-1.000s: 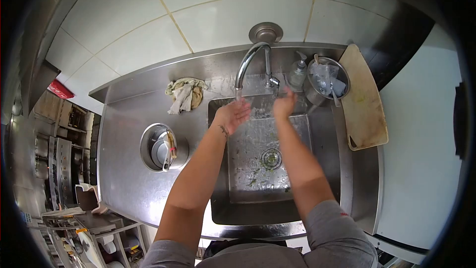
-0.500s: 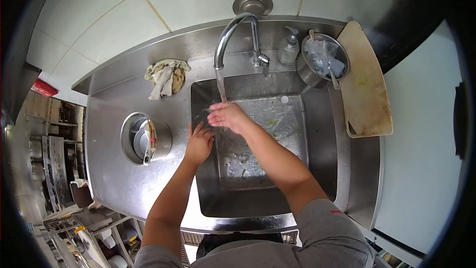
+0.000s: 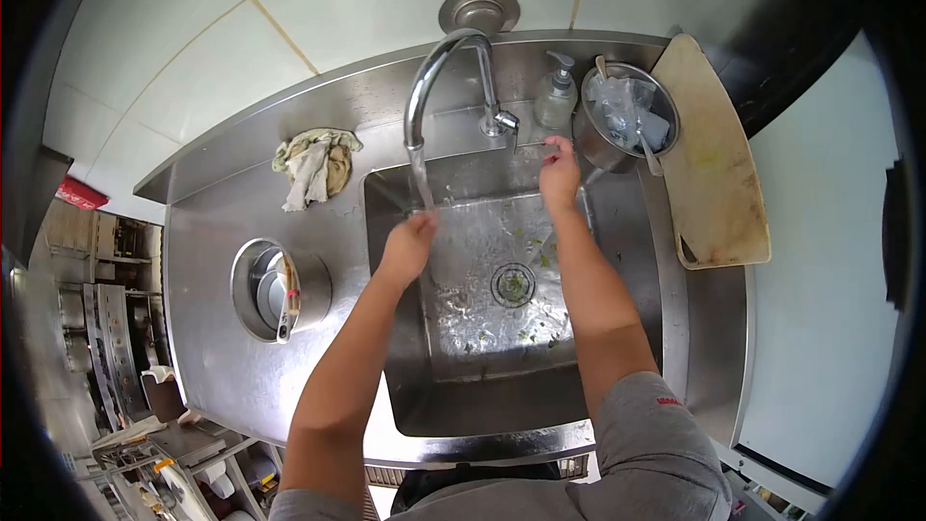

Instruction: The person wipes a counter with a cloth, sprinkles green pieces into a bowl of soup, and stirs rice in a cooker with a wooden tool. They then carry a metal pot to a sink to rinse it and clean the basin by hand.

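Note:
Water runs from the curved chrome faucet [image 3: 417,101] into the steel sink [image 3: 521,405]. My left hand [image 3: 410,244] is at the lower end of the stream, its fingers bent and blurred, so whether they hold anything cannot be made out. Over the sink's back right part is my right hand [image 3: 559,176], fingers curled together, below the soap bottle [image 3: 555,104] and close to the faucet lever [image 3: 506,122]. Anything inside those fingers is too small to make out. Green scraps lie around the drain [image 3: 513,285] on the wet sink floor.
A crumpled cloth [image 3: 318,169] lies on the left counter, above a steel pot [image 3: 313,285] with a handled tool across it. At the back right stand a steel container [image 3: 603,140] with plastic bags and utensils, and a stained cutting board [image 3: 714,164].
My hands have moved apart. The right one went from the stream to the back right; the left one moved up and right to the water. The drain has come into view.

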The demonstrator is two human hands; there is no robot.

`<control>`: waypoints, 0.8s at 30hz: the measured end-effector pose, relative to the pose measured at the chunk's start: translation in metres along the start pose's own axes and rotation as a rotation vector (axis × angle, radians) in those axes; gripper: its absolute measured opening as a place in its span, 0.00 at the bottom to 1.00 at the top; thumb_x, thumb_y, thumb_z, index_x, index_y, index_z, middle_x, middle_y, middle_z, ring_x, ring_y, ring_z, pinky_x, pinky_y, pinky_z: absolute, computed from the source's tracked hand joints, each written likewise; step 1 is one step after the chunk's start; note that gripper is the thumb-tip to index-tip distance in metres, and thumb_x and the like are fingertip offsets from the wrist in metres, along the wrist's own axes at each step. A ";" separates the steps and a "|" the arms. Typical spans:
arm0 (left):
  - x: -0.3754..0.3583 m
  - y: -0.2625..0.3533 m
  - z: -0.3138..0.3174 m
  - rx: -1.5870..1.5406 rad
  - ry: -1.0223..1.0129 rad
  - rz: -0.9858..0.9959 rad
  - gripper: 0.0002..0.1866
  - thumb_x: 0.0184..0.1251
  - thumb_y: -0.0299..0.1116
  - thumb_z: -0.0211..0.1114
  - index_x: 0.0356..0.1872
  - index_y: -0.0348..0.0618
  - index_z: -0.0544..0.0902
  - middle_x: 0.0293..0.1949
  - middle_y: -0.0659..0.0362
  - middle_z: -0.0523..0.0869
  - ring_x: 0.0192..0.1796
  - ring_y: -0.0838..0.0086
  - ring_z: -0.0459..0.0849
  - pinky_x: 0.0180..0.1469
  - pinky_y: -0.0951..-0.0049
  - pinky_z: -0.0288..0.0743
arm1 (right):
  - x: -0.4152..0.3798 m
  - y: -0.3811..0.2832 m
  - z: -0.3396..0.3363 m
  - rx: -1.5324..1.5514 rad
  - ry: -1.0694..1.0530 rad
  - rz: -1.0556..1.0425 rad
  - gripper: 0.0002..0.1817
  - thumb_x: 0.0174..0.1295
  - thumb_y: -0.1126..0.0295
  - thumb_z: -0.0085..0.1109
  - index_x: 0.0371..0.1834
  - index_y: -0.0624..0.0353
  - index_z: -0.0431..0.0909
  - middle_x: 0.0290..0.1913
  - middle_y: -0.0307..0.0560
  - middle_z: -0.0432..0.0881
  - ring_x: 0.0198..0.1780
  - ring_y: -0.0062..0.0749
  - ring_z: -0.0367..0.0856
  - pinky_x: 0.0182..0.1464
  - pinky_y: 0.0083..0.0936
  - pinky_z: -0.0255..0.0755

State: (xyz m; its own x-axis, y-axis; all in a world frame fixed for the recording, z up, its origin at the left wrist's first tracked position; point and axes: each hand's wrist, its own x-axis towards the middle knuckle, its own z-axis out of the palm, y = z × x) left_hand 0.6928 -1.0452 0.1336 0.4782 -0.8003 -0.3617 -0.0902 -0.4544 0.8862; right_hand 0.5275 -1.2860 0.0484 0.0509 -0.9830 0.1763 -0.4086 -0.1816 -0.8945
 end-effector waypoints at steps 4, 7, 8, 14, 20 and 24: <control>-0.037 -0.062 -0.025 0.967 0.053 0.640 0.13 0.61 0.34 0.62 0.45 0.42 0.82 0.45 0.52 0.84 0.53 0.53 0.80 0.57 0.62 0.73 | -0.009 0.065 -0.005 -0.261 0.101 -0.076 0.15 0.52 0.80 0.51 0.44 0.58 0.79 0.46 0.58 0.79 0.45 0.52 0.79 0.47 0.41 0.72; -0.056 -0.073 -0.023 0.951 -0.040 0.649 0.12 0.57 0.36 0.65 0.40 0.41 0.84 0.41 0.53 0.85 0.51 0.57 0.81 0.53 0.62 0.75 | -0.024 0.168 0.003 -0.595 -0.293 -0.050 0.17 0.54 0.76 0.50 0.48 0.58 0.79 0.54 0.60 0.77 0.58 0.52 0.74 0.58 0.40 0.68; -0.058 -0.070 -0.023 0.938 -0.106 0.644 0.12 0.56 0.37 0.67 0.37 0.40 0.84 0.40 0.53 0.86 0.49 0.58 0.82 0.51 0.63 0.76 | -0.026 0.176 0.001 -0.591 -0.301 -0.044 0.17 0.54 0.76 0.50 0.48 0.58 0.79 0.54 0.60 0.77 0.58 0.52 0.74 0.58 0.40 0.68; -0.056 -0.065 -0.024 0.810 -0.016 0.606 0.12 0.52 0.37 0.70 0.32 0.39 0.84 0.34 0.53 0.86 0.38 0.60 0.83 0.44 0.65 0.78 | -0.036 0.241 0.002 -0.855 -0.474 -0.014 0.17 0.56 0.72 0.50 0.49 0.59 0.80 0.64 0.54 0.69 0.66 0.56 0.64 0.68 0.44 0.59; -0.057 -0.071 -0.026 0.810 -0.020 0.589 0.11 0.52 0.36 0.70 0.30 0.39 0.84 0.33 0.53 0.86 0.36 0.58 0.84 0.41 0.65 0.77 | -0.058 0.263 -0.015 -0.743 -0.503 0.137 0.21 0.57 0.71 0.49 0.55 0.59 0.76 0.59 0.58 0.72 0.62 0.54 0.68 0.65 0.41 0.62; -0.058 -0.068 -0.024 0.820 -0.021 0.587 0.10 0.52 0.36 0.70 0.30 0.39 0.84 0.32 0.53 0.86 0.36 0.58 0.84 0.40 0.65 0.77 | -0.068 0.269 -0.023 -0.634 -0.166 0.124 0.19 0.56 0.73 0.48 0.51 0.60 0.78 0.52 0.60 0.78 0.58 0.54 0.72 0.64 0.41 0.63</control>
State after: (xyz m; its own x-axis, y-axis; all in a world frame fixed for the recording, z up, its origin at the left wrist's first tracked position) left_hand 0.6921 -0.9585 0.1017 0.1499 -0.9871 0.0560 -0.8832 -0.1082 0.4563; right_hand 0.3932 -1.2675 -0.1945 0.0878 -0.9958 -0.0238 -0.8749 -0.0657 -0.4799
